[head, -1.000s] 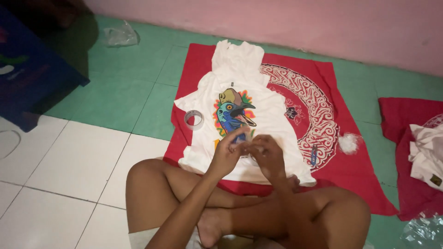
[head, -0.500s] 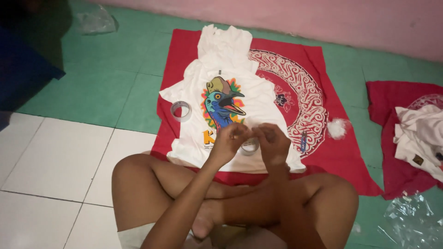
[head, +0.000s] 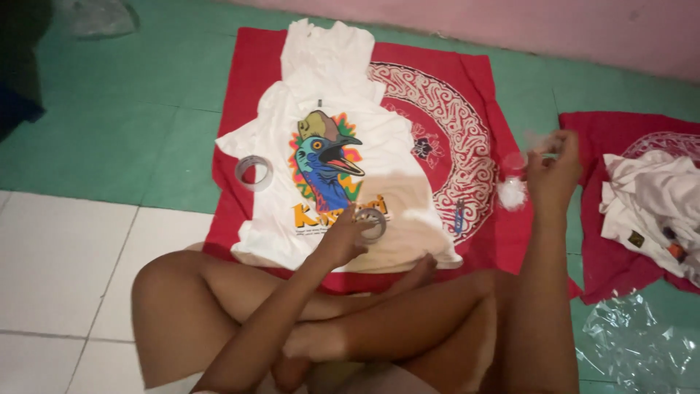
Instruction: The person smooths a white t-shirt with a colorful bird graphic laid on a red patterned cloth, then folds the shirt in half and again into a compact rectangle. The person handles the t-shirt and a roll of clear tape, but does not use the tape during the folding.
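The person sits cross-legged on the floor, and the bare knees are the closest thing to the camera. Just past the knees, the left hand has its grip closed around a small roll of clear tape, which rests on the bottom edge of a white T-shirt. The roll looks light and stiff, a hard little ring, so the best place to hold it is by the outer edge or with a finger through the hole.

Off to the side, the right hand is lifted up, and its fingertips are pinched shut on a thin strip of clear tape (it is hard to see, almost like glass). That strip looks very light, floppy and sticky, so it is best held only at the very end, or it may curl and stick to itself. Just beside this hand lies a small white wad.

Farther out, the T-shirt lies flat on a red patterned cloth, showing a bright bird picture. A second tape roll sits on the shirt's sleeve. Far right there is a pile of white clothes on another red cloth, with crinkly clear plastic near it.
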